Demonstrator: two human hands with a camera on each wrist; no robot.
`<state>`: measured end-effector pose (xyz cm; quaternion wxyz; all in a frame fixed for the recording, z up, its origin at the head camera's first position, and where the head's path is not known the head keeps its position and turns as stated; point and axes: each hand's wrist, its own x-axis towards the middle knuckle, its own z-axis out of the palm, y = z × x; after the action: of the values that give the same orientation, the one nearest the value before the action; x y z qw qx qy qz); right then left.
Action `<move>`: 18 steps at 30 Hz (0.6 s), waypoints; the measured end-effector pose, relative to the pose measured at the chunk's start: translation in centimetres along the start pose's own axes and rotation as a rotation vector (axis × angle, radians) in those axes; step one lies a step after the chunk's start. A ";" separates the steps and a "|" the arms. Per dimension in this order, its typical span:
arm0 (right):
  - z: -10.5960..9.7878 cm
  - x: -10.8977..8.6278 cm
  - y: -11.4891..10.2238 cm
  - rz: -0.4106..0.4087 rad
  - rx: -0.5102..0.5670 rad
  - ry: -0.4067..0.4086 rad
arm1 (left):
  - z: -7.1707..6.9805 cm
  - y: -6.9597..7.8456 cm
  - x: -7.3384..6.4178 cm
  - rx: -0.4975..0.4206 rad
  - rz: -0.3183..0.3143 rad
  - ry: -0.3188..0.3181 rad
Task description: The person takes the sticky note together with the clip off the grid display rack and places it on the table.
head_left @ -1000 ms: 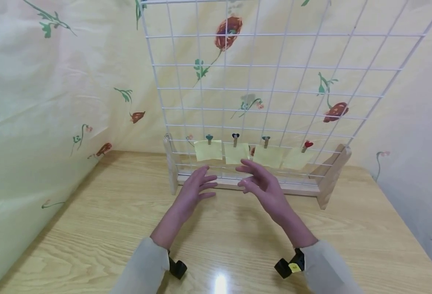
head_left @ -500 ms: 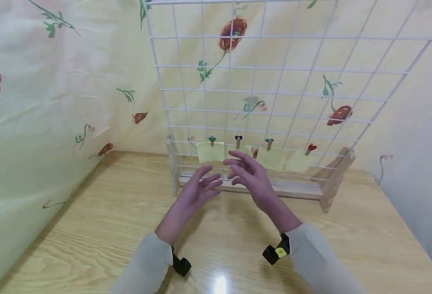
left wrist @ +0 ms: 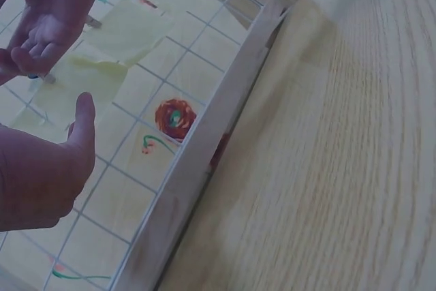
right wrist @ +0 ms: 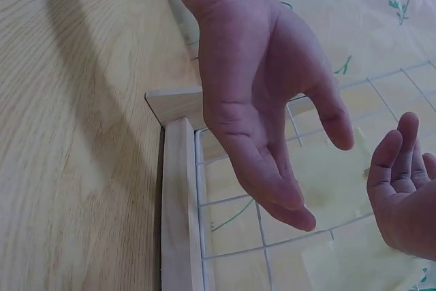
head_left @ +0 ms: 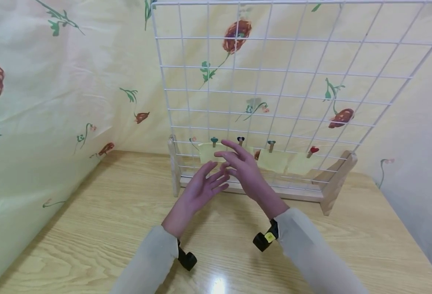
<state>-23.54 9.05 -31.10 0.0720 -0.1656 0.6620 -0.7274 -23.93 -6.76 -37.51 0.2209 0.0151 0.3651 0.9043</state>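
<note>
The counter (head_left: 72,212) is light brown wood with wavy lines, and a bright spot of light shines on it near the front. Cloth (head_left: 105,49) with red flowers and green leaves hangs behind it and down the left side. On the right, the cloth looks paler.

A white wire rack (head_left: 160,66) stands at the back of the counter on a wooden base (head_left: 300,193). Four pale yellow notes (head_left: 272,161) hang in a row low on the rack, each by a little clip. The clip on the far right has a red heart (head_left: 314,149).

The left hand (head_left: 199,188) and right hand (head_left: 243,171) float in front of the notes, fingers loose and spread. The wrist views show a gap between them. The right hand hides most of the second note. Both arms have pale sleeves (head_left: 298,234).
</note>
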 end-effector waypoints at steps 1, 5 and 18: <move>0.0 0.1 0.0 0.003 0.005 0.000 | 0.1 0.0 0.0 -0.002 0.001 0.002; 0.2 0.6 -0.1 0.011 0.015 0.008 | 0.2 0.0 0.2 -0.023 0.001 0.027; 0.9 2.8 0.0 0.069 0.033 0.015 | 0.2 0.1 1.1 -0.096 0.005 0.044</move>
<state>-25.87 7.33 -30.62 0.0946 -0.1359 0.6558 -0.7365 -24.95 -6.25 -37.49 0.2109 -0.0145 0.3259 0.9215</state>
